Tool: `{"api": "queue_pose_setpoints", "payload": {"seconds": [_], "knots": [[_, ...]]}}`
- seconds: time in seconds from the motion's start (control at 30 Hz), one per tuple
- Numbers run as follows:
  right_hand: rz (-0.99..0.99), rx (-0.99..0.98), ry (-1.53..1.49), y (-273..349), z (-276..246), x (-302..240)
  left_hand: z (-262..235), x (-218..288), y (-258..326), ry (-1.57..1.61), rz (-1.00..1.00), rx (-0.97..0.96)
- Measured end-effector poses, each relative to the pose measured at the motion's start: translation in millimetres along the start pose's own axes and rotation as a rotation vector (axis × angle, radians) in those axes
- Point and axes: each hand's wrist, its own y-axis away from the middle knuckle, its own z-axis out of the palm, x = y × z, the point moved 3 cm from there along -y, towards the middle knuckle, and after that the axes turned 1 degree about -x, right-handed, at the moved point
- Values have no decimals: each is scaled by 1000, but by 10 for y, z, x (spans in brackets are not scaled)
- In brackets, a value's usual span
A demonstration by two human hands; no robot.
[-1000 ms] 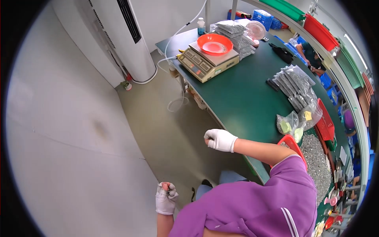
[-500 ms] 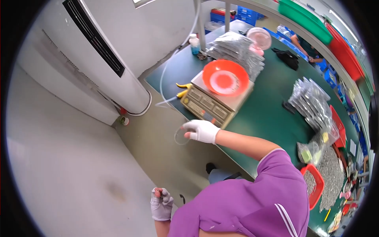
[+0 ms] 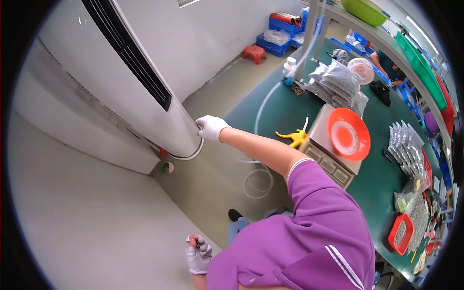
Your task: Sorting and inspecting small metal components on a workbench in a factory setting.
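My right hand (image 3: 211, 128), in a white glove with bare fingertips, is stretched out in front of the lower edge of a tall white floor-standing air conditioner (image 3: 175, 133). Its fingers curl in toward the thumb; whatever they hold, if anything, is hidden. Whether it touches the unit I cannot tell. Low in the picture, my left hand (image 3: 198, 256), gloved the same way, is closed with its fingertips bent in; a small dark thing shows between them, too small to name. To the right, a red-orange bowl (image 3: 349, 134) rests on a weighing scale (image 3: 325, 163) on the green table (image 3: 372, 193).
A yellow air blow gun (image 3: 293, 137) lies beside the scale, and its clear hose (image 3: 258, 182) loops toward the floor. Silver bags (image 3: 337, 82) are piled behind. Small parts (image 3: 419, 215) and a red basket (image 3: 400, 234) lie farther right. A red stool (image 3: 254, 54) stands by the wall; another person (image 3: 388, 66) is beyond.
My right hand has moved left and up, away from the scale's front to the air conditioner. The view has turned left, so the table appears farther right. My left hand stays closed.
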Motion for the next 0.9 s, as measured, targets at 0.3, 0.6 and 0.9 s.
{"api": "queue_pose_setpoints", "payload": {"seconds": [0.3, 0.6, 0.9], "knots": [[77, 136, -52, -2044, 248, -219, 144, 1411, -1391, -56, -2, -19], [1, 381, -191, -4058, 378, -292, 472, 2100, -2975, -102, -104, 57], [-120, 453, -313, -4613, 643, -128, 1007, 2551, -4003, -236, -271, -7]]}}
